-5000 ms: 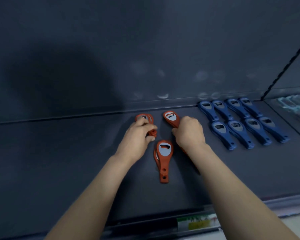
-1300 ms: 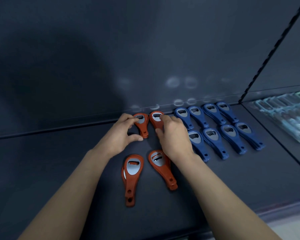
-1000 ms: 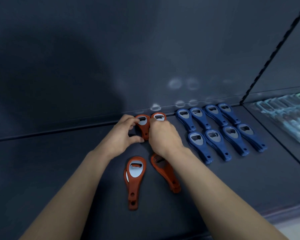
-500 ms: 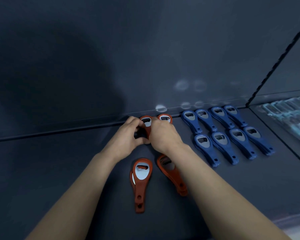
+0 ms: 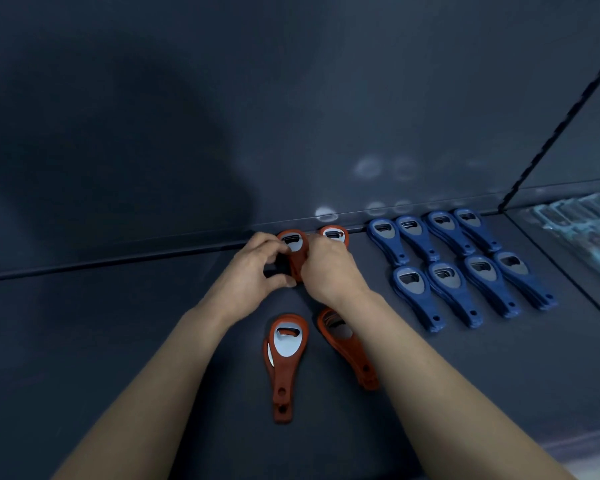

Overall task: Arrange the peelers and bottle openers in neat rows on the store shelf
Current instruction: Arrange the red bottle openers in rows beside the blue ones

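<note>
Red bottle openers lie in small stacks on the dark shelf (image 5: 118, 341). My left hand (image 5: 253, 275) pinches the back left red stack (image 5: 293, 242) between thumb and fingers. My right hand (image 5: 329, 268) curls over the back right red stack (image 5: 333, 234), hiding its handle. Two more red stacks lie nearer me, one (image 5: 284, 355) straight and one (image 5: 347, 348) slanted and partly under my right forearm. Blue bottle openers (image 5: 444, 268) lie in two neat rows to the right.
The shelf's dark back wall (image 5: 291, 116) rises just behind the back row. A divider (image 5: 561, 123) bounds the right side, with pale packaged items (image 5: 582, 220) beyond it. The shelf's front edge (image 5: 586, 441) shows at the lower right.
Both hands have closed in on the two back red stacks, the right hand shifting left until it touches the left stack. The front red stacks have stayed where they were.
</note>
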The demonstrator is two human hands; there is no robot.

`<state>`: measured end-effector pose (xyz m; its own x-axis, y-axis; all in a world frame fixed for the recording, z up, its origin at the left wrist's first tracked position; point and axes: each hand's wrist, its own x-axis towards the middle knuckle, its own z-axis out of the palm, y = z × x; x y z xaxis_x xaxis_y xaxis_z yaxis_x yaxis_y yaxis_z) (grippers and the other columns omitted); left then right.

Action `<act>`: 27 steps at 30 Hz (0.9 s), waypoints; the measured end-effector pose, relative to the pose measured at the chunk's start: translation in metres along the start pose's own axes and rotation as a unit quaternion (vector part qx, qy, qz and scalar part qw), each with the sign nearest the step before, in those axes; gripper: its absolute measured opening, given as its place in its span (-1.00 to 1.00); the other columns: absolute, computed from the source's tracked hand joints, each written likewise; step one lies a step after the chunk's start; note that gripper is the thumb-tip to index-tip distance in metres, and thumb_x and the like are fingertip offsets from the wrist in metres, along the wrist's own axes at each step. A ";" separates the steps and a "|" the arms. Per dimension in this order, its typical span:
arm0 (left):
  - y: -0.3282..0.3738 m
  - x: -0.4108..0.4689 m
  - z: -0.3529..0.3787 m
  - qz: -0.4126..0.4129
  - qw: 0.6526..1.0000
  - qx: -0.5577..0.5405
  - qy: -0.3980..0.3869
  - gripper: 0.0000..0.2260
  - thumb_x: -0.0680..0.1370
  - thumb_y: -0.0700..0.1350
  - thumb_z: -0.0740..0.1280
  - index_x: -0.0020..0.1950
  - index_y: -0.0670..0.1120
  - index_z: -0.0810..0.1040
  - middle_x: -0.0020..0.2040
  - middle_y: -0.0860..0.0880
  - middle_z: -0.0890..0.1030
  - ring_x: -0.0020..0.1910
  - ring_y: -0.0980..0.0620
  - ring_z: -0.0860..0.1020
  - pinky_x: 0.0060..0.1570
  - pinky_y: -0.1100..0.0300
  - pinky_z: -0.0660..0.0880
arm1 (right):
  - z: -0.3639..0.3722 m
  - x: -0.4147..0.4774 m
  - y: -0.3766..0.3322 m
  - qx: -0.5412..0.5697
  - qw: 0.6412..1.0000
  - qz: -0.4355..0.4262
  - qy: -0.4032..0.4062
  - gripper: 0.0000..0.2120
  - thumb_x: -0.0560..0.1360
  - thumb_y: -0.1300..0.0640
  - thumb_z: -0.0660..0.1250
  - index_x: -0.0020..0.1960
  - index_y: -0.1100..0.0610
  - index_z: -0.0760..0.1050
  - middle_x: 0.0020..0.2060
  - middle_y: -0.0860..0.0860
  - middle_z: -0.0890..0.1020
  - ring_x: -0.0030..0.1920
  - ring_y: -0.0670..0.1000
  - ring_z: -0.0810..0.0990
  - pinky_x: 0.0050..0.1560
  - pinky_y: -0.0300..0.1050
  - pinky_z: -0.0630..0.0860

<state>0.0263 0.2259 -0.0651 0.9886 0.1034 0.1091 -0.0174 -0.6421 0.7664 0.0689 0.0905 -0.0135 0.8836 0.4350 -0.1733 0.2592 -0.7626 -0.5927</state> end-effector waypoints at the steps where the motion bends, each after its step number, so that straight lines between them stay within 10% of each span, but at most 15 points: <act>1: 0.000 0.000 -0.001 -0.007 1.000 -0.007 0.003 -0.54 0.36 -0.14 0.51 0.23 -0.09 0.48 0.14 0.11 0.41 0.20 0.06 0.47 0.25 0.14 0.43 | -0.001 -0.002 0.000 0.003 1.000 0.005 0.000 -0.78 0.49 0.32 0.20 0.13 0.28 0.43 0.07 0.21 0.55 0.05 0.23 0.53 -0.16 -0.09 0.36; 8: -0.003 -0.001 -0.001 -0.003 1.000 -0.001 0.023 -0.66 0.37 -0.17 0.51 0.09 -0.05 0.51 0.05 0.14 0.43 0.13 0.07 0.50 0.20 0.06 0.48 | 0.003 -0.003 0.005 -0.005 1.000 0.017 0.007 -0.89 0.44 0.37 0.19 -0.12 0.21 0.44 -0.20 0.13 0.47 -0.18 0.14 0.43 -0.24 -0.11 0.36; 19: 0.001 0.000 0.000 -0.011 1.000 -0.008 0.017 -0.69 0.38 -0.21 0.49 0.06 -0.04 0.49 0.05 0.12 0.42 0.14 0.03 0.50 0.21 0.05 0.47 | 0.008 -0.008 0.008 -0.009 1.000 -0.021 0.017 -0.80 0.49 0.29 0.19 0.06 0.26 0.51 -0.07 0.20 0.57 -0.13 0.18 0.48 -0.21 -0.08 0.38; 27: 0.011 -0.007 -0.008 -0.012 0.999 0.016 0.041 -0.76 0.45 -0.22 0.43 0.05 -0.01 0.51 0.07 0.10 0.45 0.10 0.12 0.50 0.16 0.21 0.47 | -0.017 -0.005 0.036 0.087 0.978 0.044 0.182 -0.84 0.50 0.19 0.24 -0.02 0.19 0.58 -0.11 0.18 0.65 -0.06 0.21 0.60 -0.03 0.06 0.56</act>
<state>0.0178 0.2240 -0.0529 0.9733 0.1792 0.1432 0.0117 -0.6623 0.7492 0.0809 0.0529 -0.0201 0.9882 0.1473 0.0424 0.1325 -0.6821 -0.7191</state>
